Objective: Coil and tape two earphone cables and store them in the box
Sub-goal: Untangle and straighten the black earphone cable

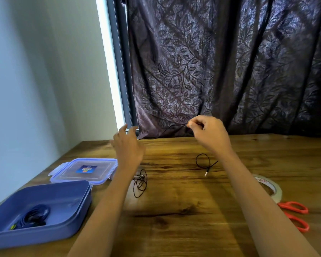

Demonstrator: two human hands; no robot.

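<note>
Right hand (208, 132) fingers (190, 124) pinch black cable (167, 129).

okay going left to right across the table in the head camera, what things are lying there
Blue box holding a coiled cable → clear lid → loose earphone cable → plug end loop → tape roll → orange scissors.

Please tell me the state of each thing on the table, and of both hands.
Box: open, one coiled cable inside.
Lid: off, behind the box.
Black earphone cable: uncoiled, pinched by right hand.
Left hand: open, blurred.
Tape roll: flat.
Scissors: closed.
</note>
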